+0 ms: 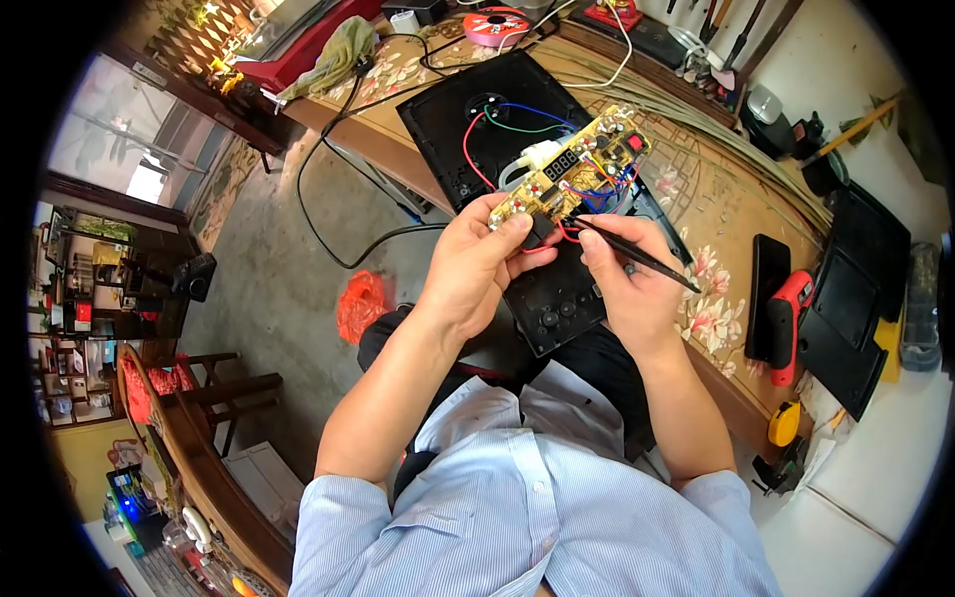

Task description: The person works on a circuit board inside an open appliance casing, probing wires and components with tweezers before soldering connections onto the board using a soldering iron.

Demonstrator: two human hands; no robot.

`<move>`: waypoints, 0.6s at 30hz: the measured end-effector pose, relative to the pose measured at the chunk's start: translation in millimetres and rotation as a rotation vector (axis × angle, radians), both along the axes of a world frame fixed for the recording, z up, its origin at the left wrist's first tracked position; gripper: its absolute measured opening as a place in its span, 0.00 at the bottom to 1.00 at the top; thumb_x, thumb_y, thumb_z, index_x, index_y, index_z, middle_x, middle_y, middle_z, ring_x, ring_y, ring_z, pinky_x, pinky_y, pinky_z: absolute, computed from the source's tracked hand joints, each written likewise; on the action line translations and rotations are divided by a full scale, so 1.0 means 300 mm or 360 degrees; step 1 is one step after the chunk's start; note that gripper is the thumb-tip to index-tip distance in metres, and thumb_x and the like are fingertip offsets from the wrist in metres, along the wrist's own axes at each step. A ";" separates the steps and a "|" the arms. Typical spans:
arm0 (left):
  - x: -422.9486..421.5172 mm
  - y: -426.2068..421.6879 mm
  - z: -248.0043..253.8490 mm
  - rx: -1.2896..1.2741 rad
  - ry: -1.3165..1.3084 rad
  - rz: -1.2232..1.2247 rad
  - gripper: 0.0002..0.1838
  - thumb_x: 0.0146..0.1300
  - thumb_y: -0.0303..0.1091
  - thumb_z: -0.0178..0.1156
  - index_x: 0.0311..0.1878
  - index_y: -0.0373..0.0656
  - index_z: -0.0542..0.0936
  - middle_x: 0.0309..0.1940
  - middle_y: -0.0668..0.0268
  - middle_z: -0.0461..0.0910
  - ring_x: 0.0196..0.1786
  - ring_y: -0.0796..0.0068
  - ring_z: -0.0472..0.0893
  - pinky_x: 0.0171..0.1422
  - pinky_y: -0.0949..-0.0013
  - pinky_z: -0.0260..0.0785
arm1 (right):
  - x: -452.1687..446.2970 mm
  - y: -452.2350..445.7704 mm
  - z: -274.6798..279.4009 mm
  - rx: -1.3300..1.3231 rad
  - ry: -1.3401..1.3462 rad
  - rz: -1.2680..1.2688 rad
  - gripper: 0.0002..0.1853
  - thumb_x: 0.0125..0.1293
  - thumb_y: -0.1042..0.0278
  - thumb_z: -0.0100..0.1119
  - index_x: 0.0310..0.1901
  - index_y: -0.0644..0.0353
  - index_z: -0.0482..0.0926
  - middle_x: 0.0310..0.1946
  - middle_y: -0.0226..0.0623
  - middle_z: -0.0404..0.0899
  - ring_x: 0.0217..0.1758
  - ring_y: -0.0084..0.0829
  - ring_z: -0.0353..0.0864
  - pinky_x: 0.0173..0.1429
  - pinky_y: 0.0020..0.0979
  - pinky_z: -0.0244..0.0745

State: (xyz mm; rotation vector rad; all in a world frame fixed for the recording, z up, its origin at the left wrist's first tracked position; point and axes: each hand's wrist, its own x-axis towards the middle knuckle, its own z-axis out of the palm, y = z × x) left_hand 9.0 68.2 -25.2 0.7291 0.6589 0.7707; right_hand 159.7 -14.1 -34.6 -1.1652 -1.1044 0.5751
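Note:
My left hand [470, 257] grips the lower end of a yellowish circuit board [595, 179], thumb on its face near a black block-shaped part [538, 231]. The board is tilted and carries a dark digit display [560, 163], a red part and several coloured wires. My right hand [635, 289] is closed on slim black tweezers [652, 261], whose tips are close to the board's lower edge. Whether the tips touch a wire or the board I cannot tell. Beneath the board lies an open black appliance housing [430, 111], with red, green and blue wires running from its round centre part.
The flowered table [708, 328] bears a black phone [767, 289], a red-and-black tool [792, 323] and a yellow tape measure [784, 423] on the right. A black cable [301, 189] hangs off the left side. A red plastic bag [360, 306] lies on the floor.

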 end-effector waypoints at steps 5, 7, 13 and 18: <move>-0.004 -0.007 -0.004 0.0024 -0.0041 -0.0009 0.14 0.69 0.27 0.53 0.56 0.37 0.68 0.51 0.58 0.77 0.50 0.64 0.81 0.52 0.62 0.79 | -0.016 0.001 -0.001 -0.0028 0.0116 -0.0004 0.10 0.63 0.79 0.62 0.45 0.68 0.75 0.37 0.38 0.83 0.38 0.21 0.81 0.42 0.21 0.78; -0.005 -0.007 -0.009 0.0024 -0.0044 -0.0007 0.14 0.69 0.27 0.53 0.56 0.37 0.68 0.51 0.58 0.77 0.51 0.64 0.81 0.53 0.62 0.79 | -0.016 0.001 -0.006 -0.0034 0.0105 -0.0026 0.10 0.63 0.78 0.62 0.45 0.68 0.76 0.37 0.37 0.83 0.38 0.20 0.81 0.41 0.20 0.77; -0.005 -0.008 -0.006 0.0025 -0.0030 -0.0014 0.14 0.69 0.27 0.53 0.56 0.37 0.68 0.52 0.58 0.77 0.52 0.65 0.80 0.55 0.60 0.78 | -0.015 0.003 -0.027 -0.0032 0.0064 -0.0101 0.09 0.62 0.75 0.65 0.43 0.65 0.78 0.34 0.33 0.83 0.32 0.15 0.78 0.35 0.17 0.73; -0.006 -0.010 -0.006 0.0026 -0.0014 -0.0007 0.14 0.68 0.27 0.54 0.56 0.38 0.68 0.51 0.59 0.77 0.52 0.66 0.80 0.55 0.61 0.78 | -0.015 0.002 -0.031 -0.0046 0.0089 -0.0125 0.09 0.62 0.75 0.65 0.42 0.65 0.78 0.32 0.31 0.82 0.30 0.14 0.77 0.34 0.17 0.72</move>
